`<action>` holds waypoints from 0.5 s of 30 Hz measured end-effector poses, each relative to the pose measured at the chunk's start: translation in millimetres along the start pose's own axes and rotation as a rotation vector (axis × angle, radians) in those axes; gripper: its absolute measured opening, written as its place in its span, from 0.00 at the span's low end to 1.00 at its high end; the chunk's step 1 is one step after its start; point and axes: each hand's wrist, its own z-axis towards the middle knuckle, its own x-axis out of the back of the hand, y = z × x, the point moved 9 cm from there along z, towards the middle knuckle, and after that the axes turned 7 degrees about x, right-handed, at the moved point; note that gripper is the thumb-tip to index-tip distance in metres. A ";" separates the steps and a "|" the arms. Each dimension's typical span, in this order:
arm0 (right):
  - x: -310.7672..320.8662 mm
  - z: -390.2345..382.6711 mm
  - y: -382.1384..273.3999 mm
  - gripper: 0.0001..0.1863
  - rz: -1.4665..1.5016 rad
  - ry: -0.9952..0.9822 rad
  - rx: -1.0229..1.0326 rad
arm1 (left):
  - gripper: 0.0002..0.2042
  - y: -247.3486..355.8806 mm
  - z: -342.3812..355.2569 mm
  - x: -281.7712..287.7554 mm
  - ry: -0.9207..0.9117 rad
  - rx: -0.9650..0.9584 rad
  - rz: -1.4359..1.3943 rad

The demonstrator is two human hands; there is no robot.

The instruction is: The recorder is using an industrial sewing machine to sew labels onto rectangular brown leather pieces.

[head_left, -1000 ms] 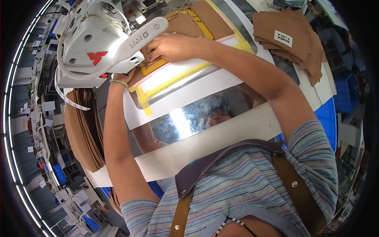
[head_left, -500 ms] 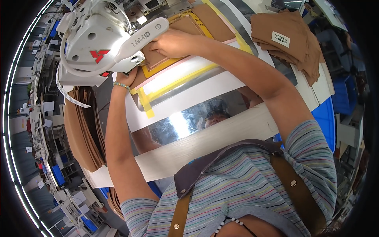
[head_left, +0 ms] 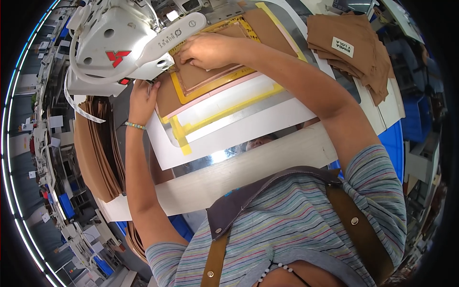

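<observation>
Head view shows a big white machine (head_left: 107,43), with a long white arm (head_left: 162,45) that sticks out to its right. Just right of the machine is a yellow frame (head_left: 191,98). It lies on a brown sheet (head_left: 275,36), and brown shows inside the frame too. The right hand (head_left: 205,50) is just right of the machine, on top of the brown inside the frame. Its fingers are bent and close together, but I cannot tell if they pinch anything. The left hand (head_left: 142,100) is just below the machine, by the left edge of the brown sheet. Its thumb points up, and the machine hides some of its fingers, so I cannot tell if it holds the edge. A bead bracelet (head_left: 136,125) is on that wrist, below the machine. A white sheet (head_left: 165,153) with yellow tape (head_left: 180,136) near it is below and right of the machine. The pale surface (head_left: 267,160) reaches farther down that way. Far right of the machine is a messy stack of brown pieces (head_left: 363,57) with a white label (head_left: 343,47) on top. More brown pieces (head_left: 93,153) stand in a bunch below the machine.
</observation>
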 end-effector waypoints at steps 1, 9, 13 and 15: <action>0.7 1.1 -4.5 0.15 0.002 0.006 0.029 | 0.16 -3.8 -5.3 1.4 0.002 0.005 0.002; -9.9 -5.1 -12.4 0.14 0.023 0.031 0.115 | 0.17 31.7 -30.9 6.6 -0.027 -0.023 -0.039; -13.2 -14.2 -20.5 0.13 -0.003 0.094 0.204 | 0.16 57.9 -34.9 7.8 0.022 -0.131 0.039; -6.9 -26.1 -31.6 0.12 -0.041 0.160 0.279 | 0.13 65.6 -34.3 10.3 0.080 -0.112 -0.105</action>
